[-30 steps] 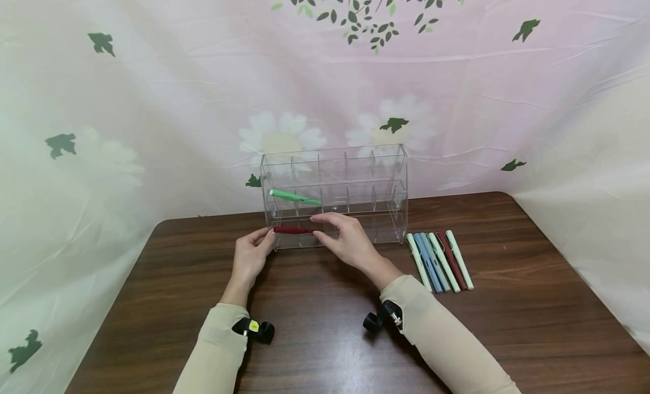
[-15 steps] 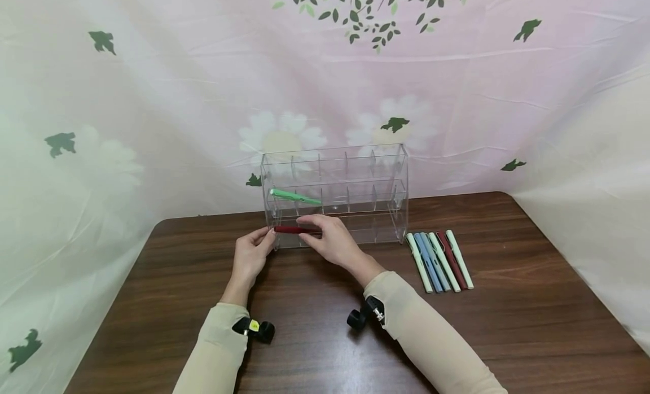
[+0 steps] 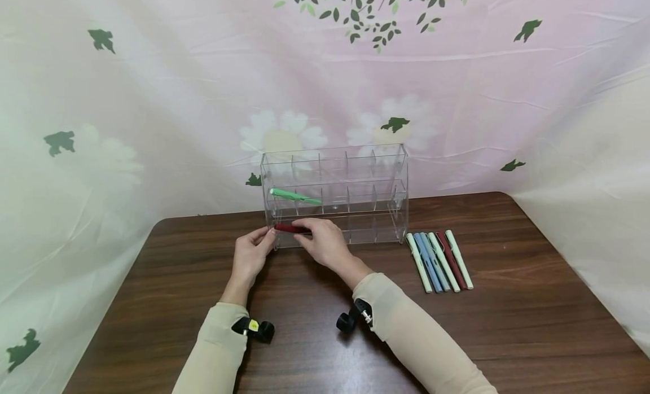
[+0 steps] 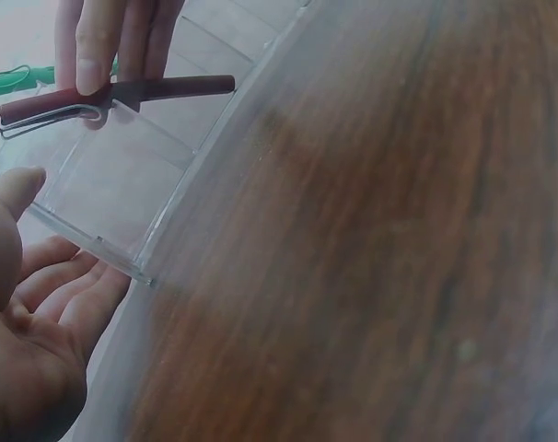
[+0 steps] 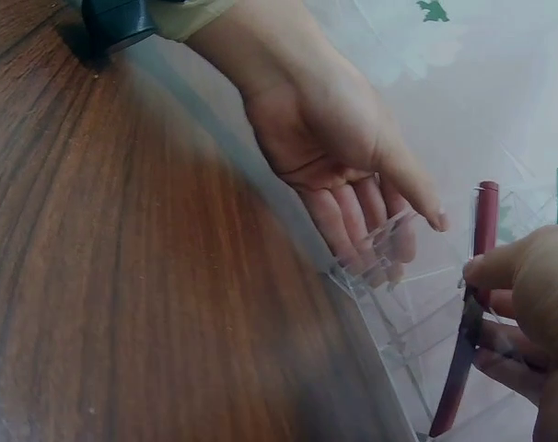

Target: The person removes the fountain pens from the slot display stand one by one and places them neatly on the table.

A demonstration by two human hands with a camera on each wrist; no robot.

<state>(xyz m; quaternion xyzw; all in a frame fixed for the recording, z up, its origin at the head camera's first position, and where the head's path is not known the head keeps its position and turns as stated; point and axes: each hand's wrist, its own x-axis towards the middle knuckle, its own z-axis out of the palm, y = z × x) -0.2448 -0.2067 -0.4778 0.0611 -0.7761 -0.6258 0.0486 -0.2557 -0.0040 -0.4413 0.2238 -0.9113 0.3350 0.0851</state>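
A clear acrylic pen rack [image 3: 335, 209] with divided tiers stands at the back of the table. My right hand [image 3: 325, 243] pinches a dark red capped pen [image 5: 486, 216] between thumb and fingers. The pen lies roughly level across the left part of the rack's lowest tier, its wire clip showing in the left wrist view. My left hand [image 3: 251, 255] holds the rack's front left corner, thumb [image 4: 26, 189] on one side of the edge and fingers on the other. A green pen [image 3: 295, 196] lies slanted in the middle tier at the left.
Right of the rack, several pens in pale green, blue and dark red [image 3: 440, 261] lie side by side on the brown wooden table [image 3: 304, 349]. A patterned cloth [image 3: 203, 100] hangs close behind the rack.
My right hand has slid left along the red pen, towards my left hand. The pen has shifted slightly upward in view. My left hand has stayed at the rack's corner.
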